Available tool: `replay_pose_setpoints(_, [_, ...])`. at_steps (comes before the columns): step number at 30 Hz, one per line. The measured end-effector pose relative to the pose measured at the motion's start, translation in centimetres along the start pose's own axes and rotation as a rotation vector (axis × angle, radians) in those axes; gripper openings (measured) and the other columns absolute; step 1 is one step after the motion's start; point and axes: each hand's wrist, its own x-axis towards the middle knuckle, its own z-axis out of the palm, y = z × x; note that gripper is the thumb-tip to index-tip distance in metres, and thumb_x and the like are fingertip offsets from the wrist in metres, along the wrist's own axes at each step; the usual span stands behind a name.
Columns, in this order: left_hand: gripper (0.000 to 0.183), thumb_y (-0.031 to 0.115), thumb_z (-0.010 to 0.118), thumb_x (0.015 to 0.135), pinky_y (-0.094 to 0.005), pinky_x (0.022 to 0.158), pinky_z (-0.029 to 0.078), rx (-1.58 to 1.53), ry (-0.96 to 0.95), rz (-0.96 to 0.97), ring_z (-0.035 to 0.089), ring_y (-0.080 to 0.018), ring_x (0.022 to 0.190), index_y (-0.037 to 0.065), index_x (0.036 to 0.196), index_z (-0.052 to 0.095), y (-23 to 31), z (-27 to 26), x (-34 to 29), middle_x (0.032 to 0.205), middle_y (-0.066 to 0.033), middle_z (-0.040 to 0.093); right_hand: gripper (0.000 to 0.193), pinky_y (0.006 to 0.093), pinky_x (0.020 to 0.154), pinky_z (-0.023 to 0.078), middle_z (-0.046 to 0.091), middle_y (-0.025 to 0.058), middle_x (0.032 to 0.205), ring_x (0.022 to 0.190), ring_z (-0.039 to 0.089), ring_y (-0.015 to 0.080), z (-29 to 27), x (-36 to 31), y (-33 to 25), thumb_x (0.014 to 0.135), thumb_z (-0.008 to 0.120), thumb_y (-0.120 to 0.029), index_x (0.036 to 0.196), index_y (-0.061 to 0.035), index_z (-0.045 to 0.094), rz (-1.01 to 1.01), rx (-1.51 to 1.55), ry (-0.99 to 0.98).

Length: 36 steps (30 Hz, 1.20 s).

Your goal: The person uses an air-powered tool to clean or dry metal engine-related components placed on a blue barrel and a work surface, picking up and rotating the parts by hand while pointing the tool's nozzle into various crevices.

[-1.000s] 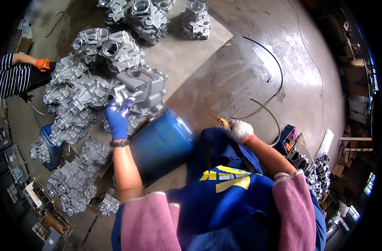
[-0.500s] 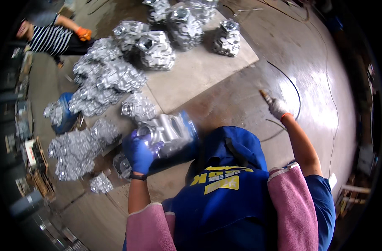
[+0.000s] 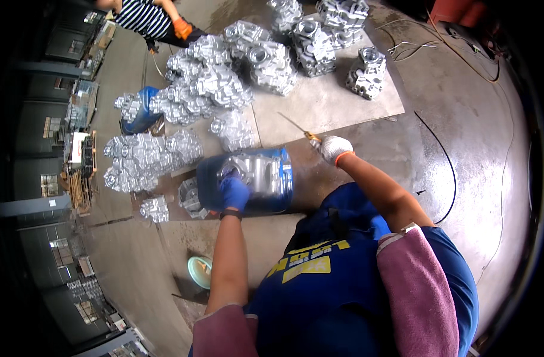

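My left hand, in a blue-purple glove, grips the near left end of a silver metal casting at its round opening; the fingertips are partly hidden there. The casting lies on its side on top of a blue plastic drum. My right hand, in a white glove with an orange cuff, is closed round a brass-coloured tool with a long thin metal rod. The rod points up and left, beyond the drum and apart from the casting. Just past the drum stands another casting.
Many similar castings stand clustered ahead and left, several on a pale board. A second blue drum stands at the left. A pale green bowl sits near my left forearm. A black hose curves over the floor at right. A co-worker's orange-gloved hand shows far left.
My right hand has swung in from the right with the tool, toward the drum. My left hand stays on the casting. The whole view has shifted, bringing the green bowl into sight.
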Motion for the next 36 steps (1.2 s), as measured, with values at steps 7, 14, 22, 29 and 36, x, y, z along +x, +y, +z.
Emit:
replay_pose_setpoints(7, [0.028,0.018,0.065,0.072,-0.0440,0.082,0.048,0.219,0.013,0.008,0.066,-0.0335,0.087,0.006,0.096,0.068,-3.4,4.6,-2.0,0.089,-0.0177,0.069,0.062,0.0474,0.084,0.048,0.067,0.0225,0.100,0.099,0.063,0.0395,-12.7,0.0,10.4,0.094,0.034,-0.056,0.101,-0.0048,0.069,0.293,0.022,0.554])
replay_pose_setpoints(14, [0.015,0.025,0.063,0.074,-0.0458,0.073,0.048,0.217,0.139,-0.054,0.066,-0.0331,0.075,0.011,0.077,0.070,-0.1,1.6,0.6,0.077,-0.0157,0.068,0.069,0.0321,0.033,0.024,0.033,-0.0006,0.042,0.032,0.031,0.0151,-19.2,-8.8,26.9,0.083,0.041,-0.079,0.048,-0.0199,0.034,0.188,1.146,0.534])
replay_pose_setpoints(22, [0.029,0.033,0.062,0.079,-0.0529,0.095,0.037,-0.032,-0.074,-0.187,0.064,-0.0371,0.092,0.012,0.098,0.069,-1.2,3.2,-0.2,0.094,-0.0180,0.069,0.042,0.0481,0.061,0.050,0.061,0.0094,0.090,0.070,0.060,0.0292,-4.8,-17.9,16.5,0.088,0.058,-0.052,0.109,-0.0161,0.056,-0.007,1.609,-0.141])
replay_pose_setpoints(29, [0.013,0.021,0.062,0.078,-0.0457,0.071,0.052,0.017,0.240,0.142,0.067,-0.0352,0.079,0.012,0.079,0.072,-2.0,4.0,-1.1,0.083,-0.0168,0.069,0.056,0.0582,0.075,0.053,0.066,0.0078,0.098,0.074,0.065,0.0289,-4.0,-18.7,7.7,0.093,0.047,-0.056,0.132,-0.0165,0.051,-0.070,1.837,-0.524])
replay_pose_setpoints(36, [0.013,0.017,0.063,0.083,-0.0433,0.065,0.054,0.040,0.069,-0.066,0.068,-0.0312,0.077,0.007,0.082,0.070,-1.1,-0.6,-1.2,0.083,-0.0155,0.070,0.057,0.0395,0.068,0.054,0.065,0.0103,0.089,0.073,0.064,0.0267,-5.0,-22.4,1.6,0.093,0.050,-0.056,0.115,-0.0039,0.057,0.045,1.775,-0.526])
